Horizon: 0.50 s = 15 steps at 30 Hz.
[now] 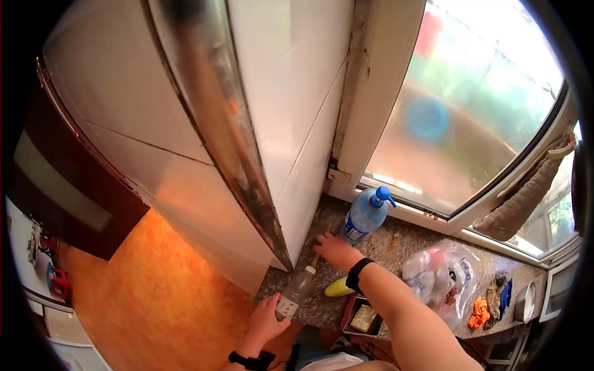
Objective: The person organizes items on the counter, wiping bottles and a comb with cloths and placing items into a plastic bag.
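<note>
One bottle (299,287) is held low by the left hand (268,321), likely for steadiness, while the right hand's (339,251) fingers pinch a stick (314,261) near its mouth.

A speckled countertop (396,247) bears a blue pump bottle (366,216) far left, an open red-edged box (346,316) near — with a plastic bag (439,278) and orange bundle (479,313) right.

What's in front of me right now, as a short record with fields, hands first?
left hand: around a clear bottle
right hand: at a thin rod by the bottle's mouth, grip unclear
near right hand: blue pump bottle, yellow-green elongated item
farther right: plastic bag, orange cloth, bowl
surface: speckled counter
behind: window
</note>
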### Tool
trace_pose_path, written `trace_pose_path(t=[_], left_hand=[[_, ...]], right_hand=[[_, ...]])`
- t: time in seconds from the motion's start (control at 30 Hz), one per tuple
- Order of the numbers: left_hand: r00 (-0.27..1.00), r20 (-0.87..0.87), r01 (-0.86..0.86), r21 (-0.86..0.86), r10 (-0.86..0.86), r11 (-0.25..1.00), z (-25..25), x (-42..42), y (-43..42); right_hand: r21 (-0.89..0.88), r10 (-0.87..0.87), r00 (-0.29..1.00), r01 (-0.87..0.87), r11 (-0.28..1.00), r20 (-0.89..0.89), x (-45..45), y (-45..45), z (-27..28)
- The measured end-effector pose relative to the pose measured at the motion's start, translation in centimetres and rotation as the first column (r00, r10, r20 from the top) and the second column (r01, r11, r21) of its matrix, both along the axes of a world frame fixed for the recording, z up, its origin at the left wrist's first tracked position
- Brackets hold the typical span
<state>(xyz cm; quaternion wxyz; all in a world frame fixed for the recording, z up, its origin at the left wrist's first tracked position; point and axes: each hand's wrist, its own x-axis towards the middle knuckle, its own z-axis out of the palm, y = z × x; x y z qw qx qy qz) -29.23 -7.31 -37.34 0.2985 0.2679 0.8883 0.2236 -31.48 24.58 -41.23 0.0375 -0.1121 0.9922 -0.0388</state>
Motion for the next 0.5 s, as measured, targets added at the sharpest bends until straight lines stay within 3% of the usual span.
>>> trace_pose_path(t=[0.07,0.1,0.17,0.3,0.37,0.4,0.47,0.5], left_hand=[[0.995,0.039,-0.097,0.149,0.092,0.984,-0.7,0.6,-2.2],[0.995,0.041,-0.098,0.143,0.093,0.985,-1.0,0.7,-2.8],[0.978,0.146,-0.187,0.271,0.152,0.944,-1.4,0.8,-3.6],[0.955,0.248,-0.246,0.354,0.163,0.902,-3.3,0.8,-4.1],[0.821,0.555,-0.425,0.442,0.132,0.79,-3.3,0.5,-3.8],[0.824,0.554,-0.414,0.444,0.119,0.795,-3.2,0.4,-3.7],[0.602,0.798,-0.599,0.421,0.036,0.682,-1.5,0.1,-2.9],[0.6,0.8,-0.587,0.42,0.024,0.692,-1.5,0.1,-2.6]], right_hand=[[0.107,0.111,0.993,-0.106,0.989,-0.043,0.2,-0.3,0.1],[0.101,0.111,0.993,-0.107,0.989,-0.042,0.3,-0.4,-0.1],[0.136,0.261,0.963,-0.268,0.954,0.067,0.3,-0.3,-0.6],[0.119,0.308,0.951,-0.309,0.944,0.027,0.8,0.0,-1.0],[0.05,0.223,0.974,-0.22,0.974,-0.046,1.5,-0.1,-0.6],[0.052,0.209,0.977,-0.206,0.977,-0.046,1.7,0.1,-0.3],[0.032,0.191,0.978,-0.189,0.981,-0.081,1.9,-0.2,1.9],[0.033,0.173,0.982,-0.171,0.985,-0.077,2.4,-0.4,2.7]])
